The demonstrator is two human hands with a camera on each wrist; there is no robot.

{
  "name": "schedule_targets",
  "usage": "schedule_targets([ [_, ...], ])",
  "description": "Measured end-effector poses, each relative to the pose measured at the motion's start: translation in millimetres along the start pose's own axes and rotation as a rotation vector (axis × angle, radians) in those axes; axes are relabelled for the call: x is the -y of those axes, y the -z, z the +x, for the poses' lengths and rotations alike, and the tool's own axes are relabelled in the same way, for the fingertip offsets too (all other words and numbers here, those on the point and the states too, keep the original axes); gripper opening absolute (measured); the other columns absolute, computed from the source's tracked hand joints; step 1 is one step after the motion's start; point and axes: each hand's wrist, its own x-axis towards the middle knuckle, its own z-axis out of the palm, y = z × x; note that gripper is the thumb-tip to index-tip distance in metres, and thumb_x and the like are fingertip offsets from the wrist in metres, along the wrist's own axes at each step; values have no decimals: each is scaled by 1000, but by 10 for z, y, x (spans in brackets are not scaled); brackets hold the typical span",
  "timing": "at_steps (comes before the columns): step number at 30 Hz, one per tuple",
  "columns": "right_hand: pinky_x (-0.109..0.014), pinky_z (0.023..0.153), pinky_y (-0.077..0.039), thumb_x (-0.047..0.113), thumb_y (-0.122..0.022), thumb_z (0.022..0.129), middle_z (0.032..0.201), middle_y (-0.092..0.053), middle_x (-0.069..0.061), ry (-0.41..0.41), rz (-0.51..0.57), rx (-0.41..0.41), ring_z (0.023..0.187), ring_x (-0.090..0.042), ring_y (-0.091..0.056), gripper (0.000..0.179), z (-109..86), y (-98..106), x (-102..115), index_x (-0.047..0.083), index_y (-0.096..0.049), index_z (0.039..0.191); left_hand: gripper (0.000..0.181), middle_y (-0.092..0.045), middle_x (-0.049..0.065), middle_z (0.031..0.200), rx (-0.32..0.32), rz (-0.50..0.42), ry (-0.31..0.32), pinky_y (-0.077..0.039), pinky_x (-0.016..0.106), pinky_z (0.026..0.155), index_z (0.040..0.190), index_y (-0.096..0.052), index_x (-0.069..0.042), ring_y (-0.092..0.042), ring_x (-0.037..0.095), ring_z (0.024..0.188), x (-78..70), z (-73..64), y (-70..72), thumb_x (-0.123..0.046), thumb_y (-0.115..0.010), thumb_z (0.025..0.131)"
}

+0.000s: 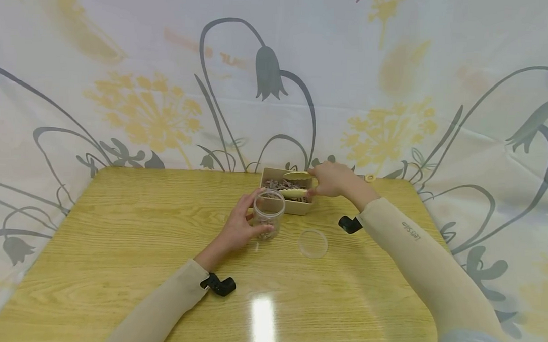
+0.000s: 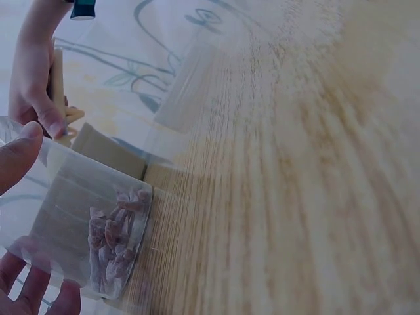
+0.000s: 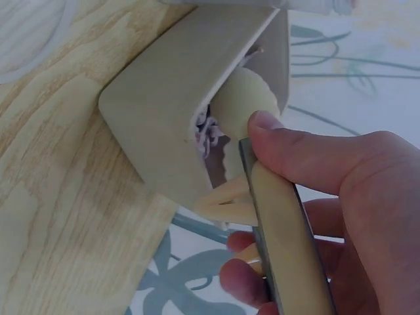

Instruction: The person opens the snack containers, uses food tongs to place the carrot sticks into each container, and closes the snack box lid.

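Observation:
A clear plastic jar [image 1: 270, 216] stands on the table, its mouth uncovered, with brownish-purple dried pieces [image 2: 113, 243] at the bottom. My left hand [image 1: 240, 224] grips it, thumb on one side and fingers on the other. My right hand [image 1: 333, 179] holds a pair of cream tongs [image 3: 279, 223] with scalloped tips. The tongs' tips reach into a beige box [image 1: 295, 207], spread apart over more of the same dried pieces [image 1: 278, 184]. Whether anything lies between the tips cannot be made out.
On the wooden table [image 1: 153, 247], a round clear lid [image 1: 312, 244] lies right of the jar, in front of the box. A floral cloth [image 1: 168, 87] hangs behind the table's back edge, close to the box. Black wrist mounts [image 1: 220, 285] sit on both sleeves.

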Motion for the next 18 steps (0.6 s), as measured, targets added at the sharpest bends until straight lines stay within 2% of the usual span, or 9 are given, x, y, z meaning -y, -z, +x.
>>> schedule_targets([
  [3,-46,78,-55,47,-71,91,125,-64,-19,2,4,10,93,-29,-66,74,0,11,9,0,-51,144,94,-44,22,132,-1,1,1,-45,58,100,156,-33,-17,-45,37,126,3,0,-1,-12,-86,79],
  [5,-54,94,-49,46,-70,92,139,-56,-20,12,20,30,118,-39,-59,71,3,20,24,-2,-53,141,94,-44,21,132,-1,1,2,-45,57,100,156,-33,-18,-45,36,126,4,0,-5,-12,-86,79],
  [9,-55,102,-44,41,-68,95,139,-55,-21,29,55,68,123,-40,-55,62,31,22,39,-4,-57,137,94,-44,21,132,2,-5,-1,-45,58,100,156,-32,-16,-45,36,126,8,-3,-12,-12,-86,79],
  [10,-54,101,-45,39,-68,95,138,-57,-21,37,63,61,122,-40,-56,59,36,17,37,-4,-59,135,94,-44,21,132,2,-5,-1,-44,58,100,156,-32,-15,-45,36,127,9,-4,-12,-12,-86,79],
  [12,-41,86,-54,34,-67,97,108,-69,-17,58,72,48,94,-29,-67,40,44,4,22,-2,-70,112,95,-44,20,132,0,-6,0,-44,58,100,156,-32,-14,-45,35,127,9,-8,-12,-12,-86,79],
  [13,-34,74,-53,32,-66,97,90,-68,-13,73,82,37,76,-22,-64,32,43,-5,13,0,-70,97,95,-45,20,132,-1,-6,1,-45,58,100,156,-32,-14,-45,35,127,7,-10,-11,-11,-86,79],
  [15,-25,56,-37,27,-66,98,62,-48,-1,109,106,14,53,-11,-40,35,31,-20,-1,8,-56,70,95,-45,21,131,-5,-4,1,-45,58,100,156,-32,-14,-45,36,126,4,-10,-8,-11,-86,79],
  [17,-26,53,-20,24,-65,98,57,-23,4,144,126,-2,52,-10,-16,45,16,-33,-17,17,-38,63,94,-45,20,131,-7,0,5,-45,57,100,156,-32,-14,-45,35,126,0,-8,-7,-12,-86,79],
  [18,-26,53,-19,24,-66,98,57,-22,5,165,127,-17,52,-9,-16,46,8,-42,-30,17,-37,63,94,-45,20,131,-6,2,6,-45,57,100,156,-32,-14,-45,35,126,0,-6,-6,-11,-86,79],
])
